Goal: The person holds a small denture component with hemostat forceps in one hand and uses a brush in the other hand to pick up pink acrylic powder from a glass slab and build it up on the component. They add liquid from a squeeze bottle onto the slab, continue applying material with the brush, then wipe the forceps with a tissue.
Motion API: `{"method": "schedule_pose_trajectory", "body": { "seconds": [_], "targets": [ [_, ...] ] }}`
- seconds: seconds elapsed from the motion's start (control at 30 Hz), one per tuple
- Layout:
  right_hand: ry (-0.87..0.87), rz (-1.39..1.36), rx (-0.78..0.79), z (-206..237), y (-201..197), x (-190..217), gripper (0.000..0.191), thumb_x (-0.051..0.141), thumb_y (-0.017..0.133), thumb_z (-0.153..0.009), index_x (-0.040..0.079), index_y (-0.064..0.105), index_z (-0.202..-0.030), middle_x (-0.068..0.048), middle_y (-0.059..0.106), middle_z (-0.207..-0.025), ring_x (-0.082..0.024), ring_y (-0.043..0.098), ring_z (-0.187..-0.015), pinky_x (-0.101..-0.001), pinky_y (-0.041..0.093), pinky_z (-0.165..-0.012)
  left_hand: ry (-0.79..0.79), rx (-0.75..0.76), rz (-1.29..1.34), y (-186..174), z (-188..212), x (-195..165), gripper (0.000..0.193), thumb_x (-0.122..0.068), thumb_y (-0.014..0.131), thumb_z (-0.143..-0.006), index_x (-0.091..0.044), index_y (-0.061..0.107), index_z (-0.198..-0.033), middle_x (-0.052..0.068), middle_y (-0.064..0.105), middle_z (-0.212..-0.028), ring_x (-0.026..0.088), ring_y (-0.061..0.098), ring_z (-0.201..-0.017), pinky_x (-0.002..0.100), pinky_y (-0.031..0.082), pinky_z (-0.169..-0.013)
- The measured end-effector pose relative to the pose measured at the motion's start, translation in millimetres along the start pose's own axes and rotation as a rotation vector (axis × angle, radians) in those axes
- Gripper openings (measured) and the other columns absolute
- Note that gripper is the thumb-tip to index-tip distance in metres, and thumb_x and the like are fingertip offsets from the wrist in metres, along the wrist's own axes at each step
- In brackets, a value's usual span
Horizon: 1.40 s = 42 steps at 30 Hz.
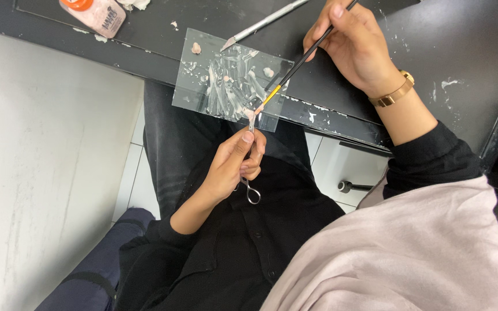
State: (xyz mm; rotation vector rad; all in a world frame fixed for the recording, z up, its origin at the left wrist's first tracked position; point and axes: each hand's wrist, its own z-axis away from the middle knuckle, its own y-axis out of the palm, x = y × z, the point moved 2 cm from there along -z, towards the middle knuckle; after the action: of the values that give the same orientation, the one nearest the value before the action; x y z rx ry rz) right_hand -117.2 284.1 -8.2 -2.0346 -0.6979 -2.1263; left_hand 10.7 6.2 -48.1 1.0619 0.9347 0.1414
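Brush (pixel 302 60) with a thin black handle and a yellow band near its tip runs slantwise from the right hand (pixel 355 49) down to the near edge of a clear sheet (pixel 231 80), where its tip meets a small pinkish lump held at the end of a small metal tool (pixel 251 155). The right hand is closed around the brush handle, fingers pinching it like a pen. The left hand (pixel 234 164) is closed around the metal tool, thumb and fingers pressed on its shaft; the tool stands nearly upright, with a ring handle showing below the hand and its point up at the sheet's edge, touching the brush tip.

The clear sheet lies on the black tabletop (pixel 462 63) and overhangs its near edge. It is smeared with whitish streaks in the middle, and a few small pinkish blobs sit around them. Just beyond the sheet lies a craft knife (pixel 263 23) with a silver handle, its blade pointing at the sheet's far edge. At the far left corner of the tabletop lies a small jar (pixel 96 14) with an orange cap. A gold-coloured wristwatch (pixel 396 92) sits on the right wrist, above a black sleeve.
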Motion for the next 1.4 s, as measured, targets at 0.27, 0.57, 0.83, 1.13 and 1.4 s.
{"method": "schedule_pose_trajectory", "body": {
  "seconds": [0.27,0.57,0.83,1.13,1.4],
  "targets": [
    [-0.015,0.06,0.026,0.2,0.1,-1.9,0.035,0.032,0.05,-0.123,0.004,0.059,-0.103,-0.01,0.067,-0.096,-0.024,0.069,-0.091,-0.0366,0.057,-0.092,0.019,0.023,-0.041,0.9,1.4,-1.3,0.038,-0.035,0.038,-0.115,-0.003,0.054,-0.102,-0.005,0.032,-0.065,0.003,0.023,-0.053,0.022,0.023,-0.048],
    [-0.017,0.072,0.041,0.7,1.0,-1.6,0.037,0.032,0.05,-0.124,0.004,0.059,-0.102,-0.011,0.067,-0.096,-0.024,0.069,-0.089,-0.0357,0.056,-0.091,0.023,0.026,-0.069,0.9,0.2,-0.1,0.038,-0.036,0.038,-0.115,-0.003,0.054,-0.102,-0.005,0.033,-0.065,0.003,0.024,-0.052,0.022,0.023,-0.047],
    [0.004,0.016,0.015,-0.8,-4.6,-1.1,0.037,0.03,0.049,-0.124,0.002,0.06,-0.102,-0.012,0.068,-0.094,-0.024,0.068,-0.09,-0.0354,0.056,-0.088,0.023,0.02,-0.064,-0.6,-0.6,-0.9,0.038,-0.036,0.039,-0.115,-0.003,0.053,-0.101,-0.006,0.033,-0.065,0.003,0.024,-0.052,0.022,0.022,-0.047],
    [-0.161,0.046,-0.242,2.2,-29.0,-12.8,0.035,0.023,0.047,-0.124,0.0,0.06,-0.102,-0.013,0.065,-0.092,-0.022,0.065,-0.077,-0.0325,0.055,-0.078,0.052,0.036,-0.096,-3.3,-1.8,0.2,0.039,-0.036,0.037,-0.115,-0.003,0.053,-0.101,-0.006,0.034,-0.064,0.003,0.025,-0.051,0.022,0.024,-0.047],
    [-0.162,0.142,-0.274,6.2,-44.4,-23.0,0.031,0.02,0.043,-0.124,0.0,0.059,-0.107,-0.013,0.066,-0.093,-0.02,0.066,-0.082,-0.031,0.052,-0.079,0.046,0.021,-0.104,-4.2,-1.3,0.6,0.039,-0.036,0.037,-0.115,-0.004,0.053,-0.101,-0.005,0.034,-0.064,0.003,0.025,-0.052,0.022,0.024,-0.047]
  ]
}}
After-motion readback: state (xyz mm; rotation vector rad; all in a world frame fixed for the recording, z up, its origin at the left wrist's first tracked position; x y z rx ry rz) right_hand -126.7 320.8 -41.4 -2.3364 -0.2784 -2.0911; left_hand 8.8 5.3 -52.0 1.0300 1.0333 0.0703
